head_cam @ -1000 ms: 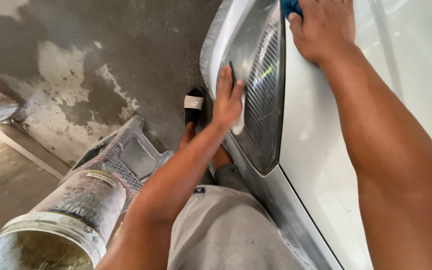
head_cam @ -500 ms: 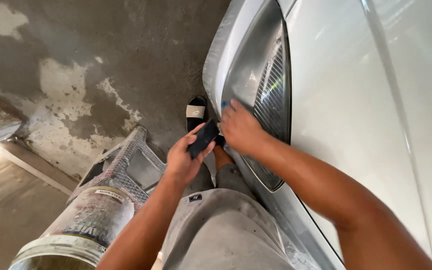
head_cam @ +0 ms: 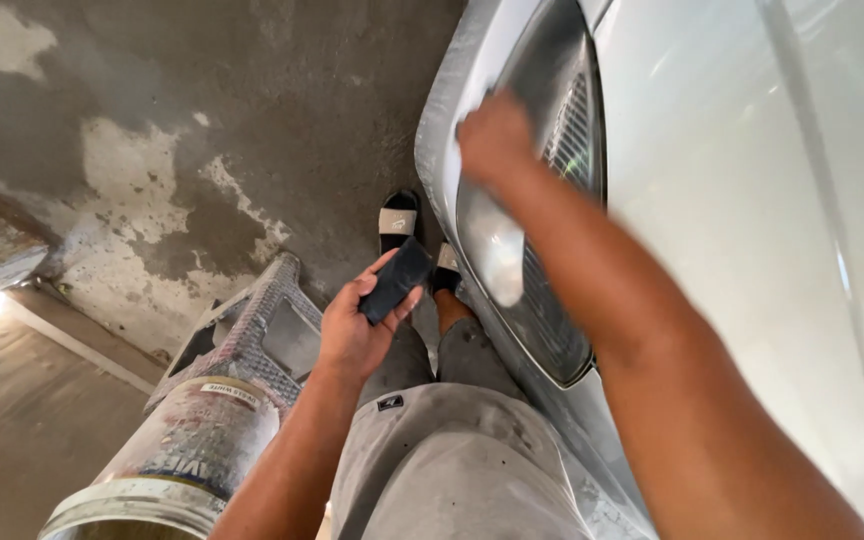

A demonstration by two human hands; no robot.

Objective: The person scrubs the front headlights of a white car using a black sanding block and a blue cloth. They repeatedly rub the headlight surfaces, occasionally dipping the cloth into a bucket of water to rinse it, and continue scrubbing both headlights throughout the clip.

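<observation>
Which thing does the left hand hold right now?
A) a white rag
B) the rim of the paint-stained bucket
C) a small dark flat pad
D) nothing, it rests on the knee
C: the left hand grips a small dark flat pad between thumb and fingers above the knees, while the right hand presses on the car's headlight.

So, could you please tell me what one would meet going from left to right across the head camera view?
Paint-stained bucket → patterned plastic stool → left hand holding a dark block → right hand pressed on the headlight → white car body.
</observation>
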